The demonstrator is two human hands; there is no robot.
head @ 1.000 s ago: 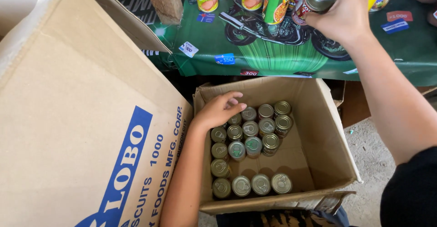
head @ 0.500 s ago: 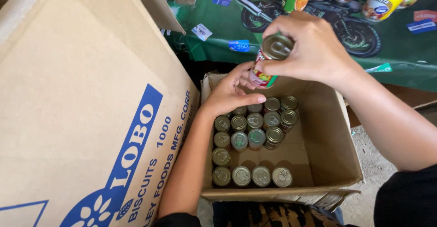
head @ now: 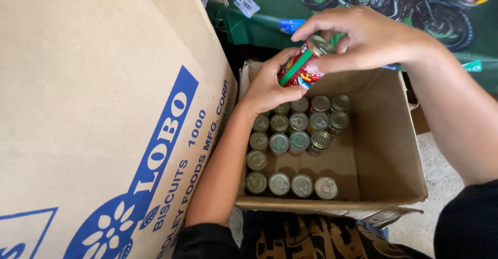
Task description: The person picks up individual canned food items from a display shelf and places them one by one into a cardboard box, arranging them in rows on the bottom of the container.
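On the left we see one large cardboard carton (head: 98, 108), its tan side printed in blue, filling nearly half the view. Just right of it our left arm runs up from the near edge, and our left hand (head: 267, 85) curls its fingers around the lower part of a single tin can (head: 302, 67), gripping it from the left. Our right hand (head: 363, 38) comes in from the right and closes its fingertips on the can's upper end, thumb beneath and forefinger arched over the rim. So both hands grip the same can, which hangs tilted in the air over the far left corner of one smaller open cardboard box (head: 389, 150).

The can is small and round, with a red label crossed by a green band, some yellow in the print, and a dull metal lid turned up and to the right.

Inside the box stand the packed cans (head: 290, 142), upright, with grey-green pull-tab lids. We count about sixteen visible lids: four in the near row, then a column and cluster running far along the left wall. The right part of the box floor is bare cardboard.

Far beyond lies a green printed cloth (head: 394, 4) picturing a motorcycle, with two more cans partly visible at the top edge.
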